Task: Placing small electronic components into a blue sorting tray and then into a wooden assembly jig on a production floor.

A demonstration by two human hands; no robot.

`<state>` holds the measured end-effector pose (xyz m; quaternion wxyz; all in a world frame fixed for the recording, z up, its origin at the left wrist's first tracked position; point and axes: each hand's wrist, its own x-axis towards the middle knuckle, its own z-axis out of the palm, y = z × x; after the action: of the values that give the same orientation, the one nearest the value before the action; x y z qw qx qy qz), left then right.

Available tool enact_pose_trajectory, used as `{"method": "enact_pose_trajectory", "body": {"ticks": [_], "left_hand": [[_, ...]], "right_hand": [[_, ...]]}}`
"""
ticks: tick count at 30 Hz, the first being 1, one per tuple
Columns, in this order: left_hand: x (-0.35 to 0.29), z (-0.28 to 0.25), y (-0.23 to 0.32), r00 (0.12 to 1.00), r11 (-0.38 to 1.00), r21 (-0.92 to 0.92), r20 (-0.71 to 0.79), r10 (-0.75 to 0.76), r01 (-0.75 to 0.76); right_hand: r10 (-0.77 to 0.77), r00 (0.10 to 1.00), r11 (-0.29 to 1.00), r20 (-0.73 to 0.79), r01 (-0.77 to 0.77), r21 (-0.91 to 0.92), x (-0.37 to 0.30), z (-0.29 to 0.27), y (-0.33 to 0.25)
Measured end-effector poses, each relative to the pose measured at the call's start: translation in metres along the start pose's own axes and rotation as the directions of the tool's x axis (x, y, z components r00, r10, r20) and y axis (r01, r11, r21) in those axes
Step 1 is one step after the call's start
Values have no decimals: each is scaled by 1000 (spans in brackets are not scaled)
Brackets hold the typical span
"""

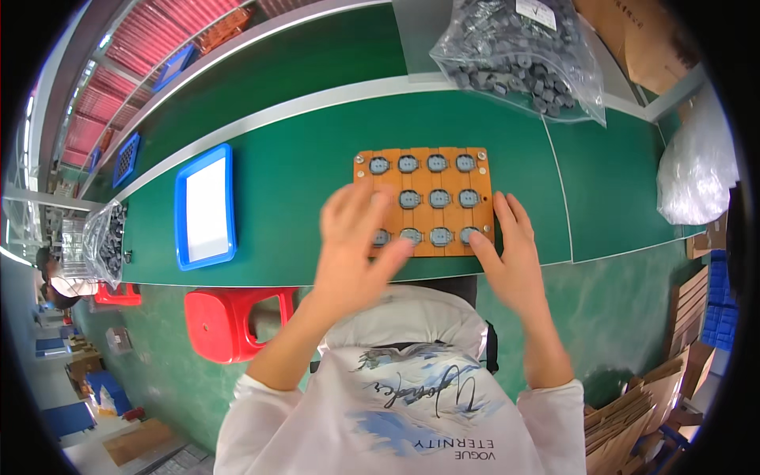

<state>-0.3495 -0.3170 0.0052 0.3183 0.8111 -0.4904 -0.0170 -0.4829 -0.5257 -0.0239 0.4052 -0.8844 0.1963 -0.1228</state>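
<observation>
An orange-brown fixture board [423, 184] lies on the green table in front of me. Round grey plastic parts [438, 199] sit in rows in its pockets. My left hand [348, 245] hovers over the board's left side, slightly blurred, with thumb and fingers apart; it covers some of the left pockets. Along the board's right edge lie the outstretched fingers of my right hand [513, 257]. Its thumb reaches over the near right corner, by a grey part [469, 236]. Neither hand shows anything gripped in it.
A blue-rimmed tray [182, 229] with a white bottom lies to the left. Clear bags of dark parts stand at the back right [522, 71] and far left [103, 237]. A red stool [214, 324] is below the table edge; flattened cardboard [641, 412] leans at lower right.
</observation>
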Motion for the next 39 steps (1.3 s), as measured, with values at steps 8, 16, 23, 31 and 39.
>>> {"method": "enact_pose_trajectory", "body": {"ticks": [8,16,23,31,39], "left_hand": [[-46,2,-33,972,968,91,-52,-231,235],[-51,-19,-49,978,979,-21,-48,-202,201],[-40,-98,-80,927,890,-448,-292,-234,83],[36,-274,-307,718,732,-555,-311,-623,395],[30,-349,-497,494,615,-371,-374,-785,696]], "right_hand": [[7,992,993,-129,-22,-118,-4,48,-32],[171,978,965,-121,-191,-178,12,64,-61],[401,916,553,12,-252,794,50,66,-135],[78,982,564,173,-187,804,260,244,-291],[-19,921,997,389,-13,80,389,409,-361]]}}
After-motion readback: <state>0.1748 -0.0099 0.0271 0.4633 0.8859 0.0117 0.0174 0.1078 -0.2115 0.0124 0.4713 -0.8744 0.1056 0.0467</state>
